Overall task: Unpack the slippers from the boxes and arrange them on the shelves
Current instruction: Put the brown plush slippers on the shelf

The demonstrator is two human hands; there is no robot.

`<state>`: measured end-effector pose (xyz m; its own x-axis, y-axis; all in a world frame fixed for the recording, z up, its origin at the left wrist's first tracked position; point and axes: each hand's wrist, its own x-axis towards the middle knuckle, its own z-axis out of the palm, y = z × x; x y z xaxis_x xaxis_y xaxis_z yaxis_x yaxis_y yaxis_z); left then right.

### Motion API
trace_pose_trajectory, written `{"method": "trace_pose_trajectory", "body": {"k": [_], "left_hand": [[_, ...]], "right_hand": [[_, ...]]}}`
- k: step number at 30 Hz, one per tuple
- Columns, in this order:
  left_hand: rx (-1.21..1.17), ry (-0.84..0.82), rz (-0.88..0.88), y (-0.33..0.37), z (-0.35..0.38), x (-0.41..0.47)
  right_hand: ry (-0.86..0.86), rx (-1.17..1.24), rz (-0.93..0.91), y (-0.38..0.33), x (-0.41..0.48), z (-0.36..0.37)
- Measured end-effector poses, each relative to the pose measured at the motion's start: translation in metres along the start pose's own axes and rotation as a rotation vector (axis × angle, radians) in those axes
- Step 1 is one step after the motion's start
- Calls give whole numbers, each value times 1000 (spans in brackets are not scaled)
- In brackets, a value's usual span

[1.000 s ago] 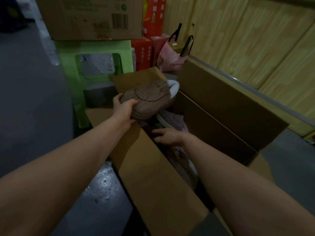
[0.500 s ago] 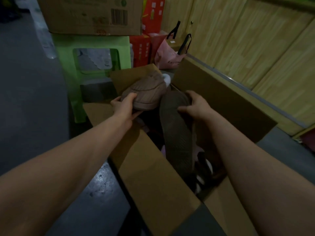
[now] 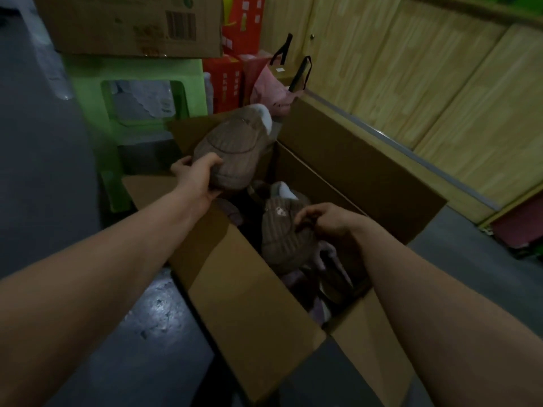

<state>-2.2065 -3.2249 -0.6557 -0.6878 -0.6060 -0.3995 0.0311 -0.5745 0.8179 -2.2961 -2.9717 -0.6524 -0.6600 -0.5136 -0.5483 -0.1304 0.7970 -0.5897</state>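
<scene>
An open cardboard box stands on the floor in front of me, its flaps folded outward. My left hand grips a brown ribbed slipper with a white fleece lining, held above the box's far left corner. My right hand is closed on a second brown slipper of the same kind, which has a small emblem on top and sits just above the box's contents. More slippers, pinkish and brown, lie jumbled inside the box below it.
A green plastic stool carries a large cardboard carton at the back left. Red boxes and a pink bag stand behind the open box. Wooden cabinet doors run along the right. The floor is dark grey.
My right hand went from groping inside the box to lifting out a second brown slipper, then turned it top side up. My left hand kept its slipper, raising it slightly.
</scene>
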Motion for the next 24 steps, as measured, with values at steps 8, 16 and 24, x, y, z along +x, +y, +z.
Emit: {"method": "trace_pose_trajectory", "body": {"k": [8,16,24], "left_hand": [[125,-6,5,-28,-9,-5],[271,-69,-1,-30,-13,-3],[93,-264,-111,-20,-28,-6]], "right_hand": [[144,293,286,17,11,20],[194,445,376,2,24,32],[138,1121,248,17,15,11]]}}
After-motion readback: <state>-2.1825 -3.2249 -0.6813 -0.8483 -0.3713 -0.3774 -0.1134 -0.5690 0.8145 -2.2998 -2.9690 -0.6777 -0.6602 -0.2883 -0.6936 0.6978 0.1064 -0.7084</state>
